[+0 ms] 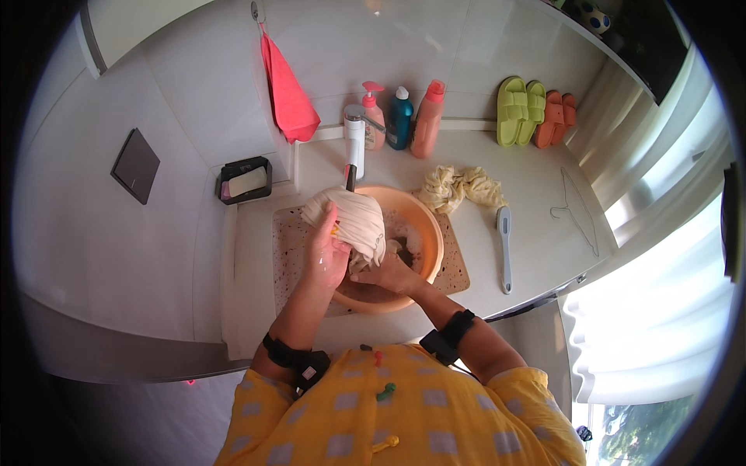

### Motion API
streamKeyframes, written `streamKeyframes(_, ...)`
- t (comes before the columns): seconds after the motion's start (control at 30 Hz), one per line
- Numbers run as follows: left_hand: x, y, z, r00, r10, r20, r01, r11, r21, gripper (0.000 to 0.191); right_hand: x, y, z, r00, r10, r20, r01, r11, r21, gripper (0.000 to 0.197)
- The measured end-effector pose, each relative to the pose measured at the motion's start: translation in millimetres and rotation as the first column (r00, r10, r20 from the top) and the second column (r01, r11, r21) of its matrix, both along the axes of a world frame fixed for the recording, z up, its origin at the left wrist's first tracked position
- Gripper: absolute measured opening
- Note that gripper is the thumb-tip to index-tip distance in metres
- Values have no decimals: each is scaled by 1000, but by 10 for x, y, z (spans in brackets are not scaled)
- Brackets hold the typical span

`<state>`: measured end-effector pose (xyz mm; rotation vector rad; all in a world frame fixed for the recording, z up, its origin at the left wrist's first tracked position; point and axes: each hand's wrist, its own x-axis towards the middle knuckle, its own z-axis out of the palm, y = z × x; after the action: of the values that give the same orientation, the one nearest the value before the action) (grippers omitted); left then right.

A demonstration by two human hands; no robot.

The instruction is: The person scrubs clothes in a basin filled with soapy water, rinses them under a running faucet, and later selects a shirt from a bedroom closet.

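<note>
A wet cream cloth garment (352,220) is bunched above the left side of an orange plastic basin (434,233), just below the tap. My left hand (329,253) holds it from the left, thumb on top. Lower down, at the garment's gathered end, my right hand (389,274) grips the fabric over the basin; some of its fingers are hidden by cloth. Sudsy water (402,218) fills part of the basin, with something dark in it. The basin rests in a speckled sink (288,233).
A white faucet (354,137) stands behind the basin. Right of it lie a twisted pale yellow cloth (460,189), a grey brush (506,250) and a wire hanger (577,212). Several bottles (428,119) and slippers (513,113) line the wall. A soap dish (245,180) sits left.
</note>
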<state>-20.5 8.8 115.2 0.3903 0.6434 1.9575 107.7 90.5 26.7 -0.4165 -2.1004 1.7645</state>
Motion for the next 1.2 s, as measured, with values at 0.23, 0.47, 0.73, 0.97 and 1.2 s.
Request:
streamKeyframes(0.23,-203,-33,-627,1000,27,3,-27,994,-102,36,233,628,-393,944,-276,179,239,949,205,61)
streamKeyframes(0.47,-256,231,-1484,999,-52,11,48,813,-580,44,-208,492,-844,661,-656,365,143,587,797,48)
streamKeyframes(0.73,-56,490,-1411,927,-238,291,372,696,-615,44,-432,563,-525,885,-246,395,11,859,512,34)
streamKeyframes(0.97,-158,550,-2217,809,-484,333,458,875,160,33,-344,-102,216,952,-189,-240,275,870,409,21)
streamKeyframes(1.2,-31,398,-1497,954,-139,264,243,874,-420,25,-120,503,-315,761,-529,375,238,766,597,22)
